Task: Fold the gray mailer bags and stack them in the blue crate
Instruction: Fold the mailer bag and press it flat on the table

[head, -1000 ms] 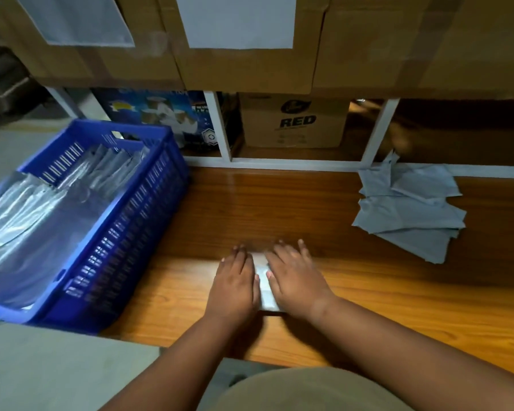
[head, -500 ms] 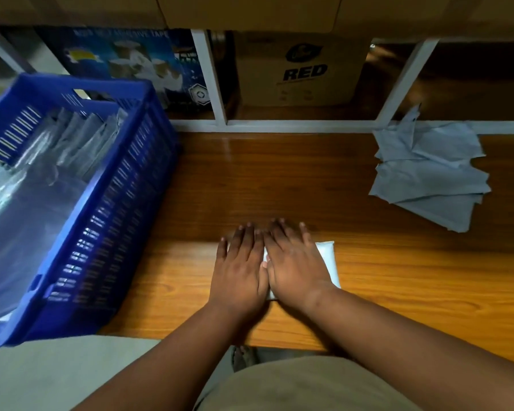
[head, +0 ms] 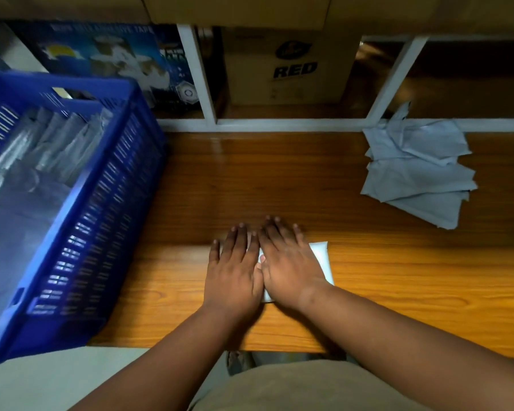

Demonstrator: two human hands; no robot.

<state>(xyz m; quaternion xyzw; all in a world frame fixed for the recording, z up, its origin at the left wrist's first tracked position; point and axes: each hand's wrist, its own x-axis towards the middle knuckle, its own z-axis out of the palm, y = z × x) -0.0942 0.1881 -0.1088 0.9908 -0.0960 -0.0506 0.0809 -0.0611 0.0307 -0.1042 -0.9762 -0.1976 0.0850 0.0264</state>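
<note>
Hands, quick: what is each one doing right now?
Left hand: open, flat, pressing the folded mailer bag.
Right hand: open, flat, pressing the same bag.

Packing storeroom: stacked cartons (head: 288, 72), shelving, blue crate (head: 72, 185).

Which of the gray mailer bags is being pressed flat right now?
The folded mailer bag at the table's near edge, under both flat hands: left hand, right hand. The loose pile of bags at far right and those in the blue crate lie untouched.
</note>
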